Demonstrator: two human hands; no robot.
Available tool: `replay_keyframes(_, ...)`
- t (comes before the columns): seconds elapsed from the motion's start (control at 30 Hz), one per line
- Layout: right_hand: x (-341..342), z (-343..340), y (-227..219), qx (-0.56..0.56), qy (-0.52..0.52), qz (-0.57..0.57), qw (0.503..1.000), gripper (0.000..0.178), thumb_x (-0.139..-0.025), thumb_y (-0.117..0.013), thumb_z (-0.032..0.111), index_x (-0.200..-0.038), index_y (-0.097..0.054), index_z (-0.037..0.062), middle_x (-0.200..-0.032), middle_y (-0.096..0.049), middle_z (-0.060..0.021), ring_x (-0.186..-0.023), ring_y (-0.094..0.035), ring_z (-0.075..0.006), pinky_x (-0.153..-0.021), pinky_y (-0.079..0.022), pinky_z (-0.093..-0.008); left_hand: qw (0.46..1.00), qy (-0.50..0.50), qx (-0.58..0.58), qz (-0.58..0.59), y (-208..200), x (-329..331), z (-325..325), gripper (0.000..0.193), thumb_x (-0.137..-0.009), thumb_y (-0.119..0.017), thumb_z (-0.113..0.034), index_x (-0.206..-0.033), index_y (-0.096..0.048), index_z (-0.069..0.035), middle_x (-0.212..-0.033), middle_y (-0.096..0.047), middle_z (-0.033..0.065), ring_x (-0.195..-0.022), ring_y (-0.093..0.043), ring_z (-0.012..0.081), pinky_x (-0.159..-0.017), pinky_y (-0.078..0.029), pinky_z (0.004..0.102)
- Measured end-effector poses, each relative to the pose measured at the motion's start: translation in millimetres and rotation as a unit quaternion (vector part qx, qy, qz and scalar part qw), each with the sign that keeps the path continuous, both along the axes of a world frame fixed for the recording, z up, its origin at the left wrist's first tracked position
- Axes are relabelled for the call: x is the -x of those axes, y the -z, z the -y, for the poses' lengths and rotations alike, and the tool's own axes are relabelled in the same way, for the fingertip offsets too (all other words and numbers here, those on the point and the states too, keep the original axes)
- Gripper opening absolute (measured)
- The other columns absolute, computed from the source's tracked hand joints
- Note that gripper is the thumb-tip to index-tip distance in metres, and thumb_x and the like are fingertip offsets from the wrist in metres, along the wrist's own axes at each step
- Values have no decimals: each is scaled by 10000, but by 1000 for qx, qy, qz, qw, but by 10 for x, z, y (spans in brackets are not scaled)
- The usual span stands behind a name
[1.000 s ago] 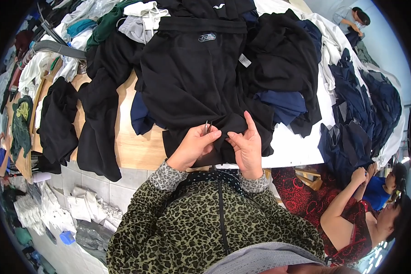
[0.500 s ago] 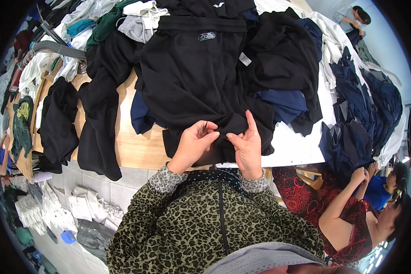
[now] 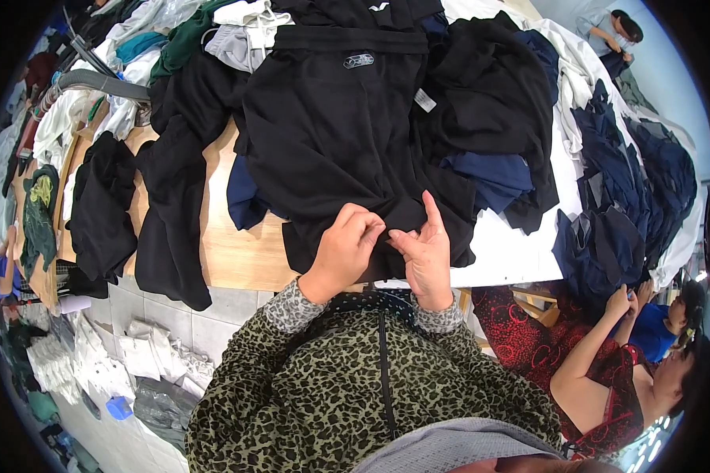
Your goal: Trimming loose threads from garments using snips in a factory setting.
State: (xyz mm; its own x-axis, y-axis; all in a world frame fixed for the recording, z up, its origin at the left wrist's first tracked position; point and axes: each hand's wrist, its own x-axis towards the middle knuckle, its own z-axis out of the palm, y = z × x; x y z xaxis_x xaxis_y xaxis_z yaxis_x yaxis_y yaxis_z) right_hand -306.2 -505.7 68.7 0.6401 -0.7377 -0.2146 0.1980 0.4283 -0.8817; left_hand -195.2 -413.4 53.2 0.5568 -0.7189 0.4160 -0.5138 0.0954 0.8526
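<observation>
Black trousers [image 3: 323, 126] lie spread in front of me, their wide waistband at the far end and a small pale print below it. My left hand [image 3: 345, 248] is closed at the near end of the cloth, its thumb and fingertips pinched together; what they hold is hidden. Just beside it, my right hand [image 3: 426, 264] has its thumb bent in against the black cloth, apparently gripping a bit of it. The index finger of that hand points up and away. A small gap separates the two sets of fingertips.
Black garments [image 3: 170, 213] hang over the table's [image 3: 237, 264] near edge on the left. More black clothing [image 3: 489, 94] and a navy piece [image 3: 493, 180] lie to the right, beside a navy heap [image 3: 607, 197]. People sit at the right; bundled white packs [image 3: 146, 351] cover floor at lower left.
My left hand has turned over and its fingers have curled in; a thin metallic thing that showed between them is now hidden. My right hand stays nearly in place.
</observation>
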Motion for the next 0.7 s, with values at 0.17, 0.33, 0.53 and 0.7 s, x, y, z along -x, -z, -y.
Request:
replay_keyframes(0.17,-6,43,11,-24,5,15,1000,860,-762,-606,-132,-1433,-83,-6,-1049,-378,-50,-635,-488,-32,-690,-532,-242,938,78,-32,-335,0,-89,-34,66,-879,-570,-48,-835,-561,0,-803,-505,-7,-628,-468,50,-557,-389,187)
replay_keyframes(0.33,-14,36,5,-18,6,24,1000,852,-766,-602,-130,-1432,-87,-7,-1106,-386,-66,-633,-489,-32,-692,-530,-239,936,66,-26,-344,-8,-114,-47,64,-874,-582,-56,-846,-581,2,-793,-503,-14,-643,-475,42,-561,-392,186)
replay_keyframes(0.53,-16,10,7,-8,-3,30,1000,840,-765,-588,-138,-1431,-94,-7,-1141,-380,-74,-635,-496,-34,-691,-532,-244,995,11,-2,101,-53,-52,21,91,-784,-661,-51,-848,-601,-23,-820,-541,68,-637,-582,184,-550,-455,266)
replay_keyframes(0.7,-21,25,5,-4,-17,20,1000,813,-772,-579,-133,-1436,-140,30,-1141,-381,-53,-649,-511,-26,-692,-536,-240,998,34,-29,-46,4,-95,24,65,-809,-628,-34,-819,-570,-6,-811,-534,74,-646,-570,175,-569,-452,273)
